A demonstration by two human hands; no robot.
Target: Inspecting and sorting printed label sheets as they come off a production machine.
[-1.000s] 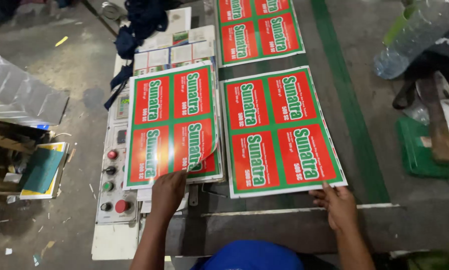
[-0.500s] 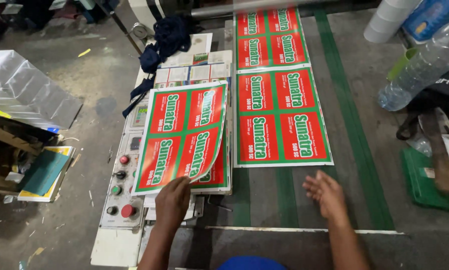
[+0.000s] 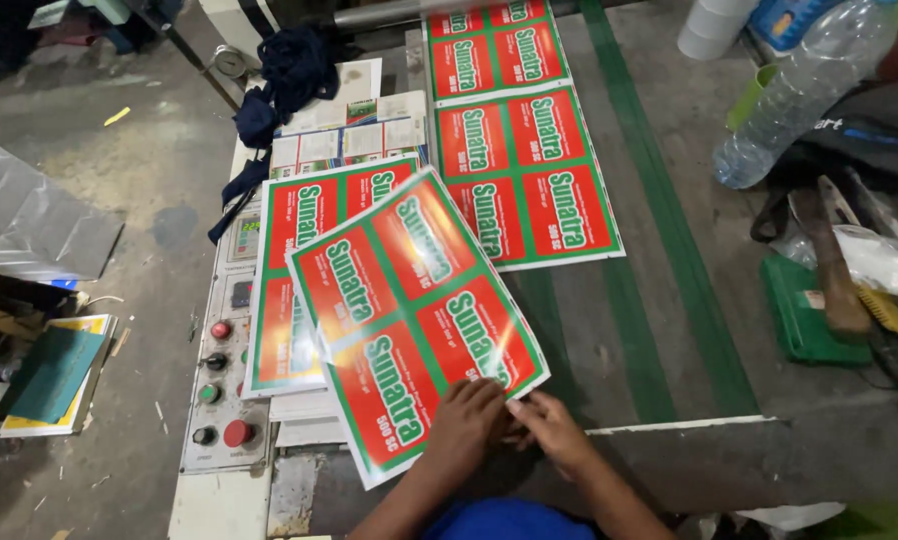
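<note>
Watching from the head camera, I see both hands meet at the near edge of a glossy printed sheet (image 3: 409, 320), red panels in green borders. My left hand (image 3: 466, 420) lies flat on its lower corner with fingers spread over the print; my right hand (image 3: 547, 430) pinches the edge just beside it, fingers half curled, though I cannot tell whether the thumb is under the paper. The sheet rests skewed on top of the stack (image 3: 289, 300) of like sheets at the left of the table, over the control panel (image 3: 219, 370).

Its long axis runs from the far left down to the near right, turned well off the stack's edges, with its near corner pointing at me.

Risks, as I judge them: the slick coating could let the sheet slide off the pile, or the overhanging near corner could crease under my palm. A careless sweep could also catch the next sheet on the belt (image 3: 529, 180).
</note>
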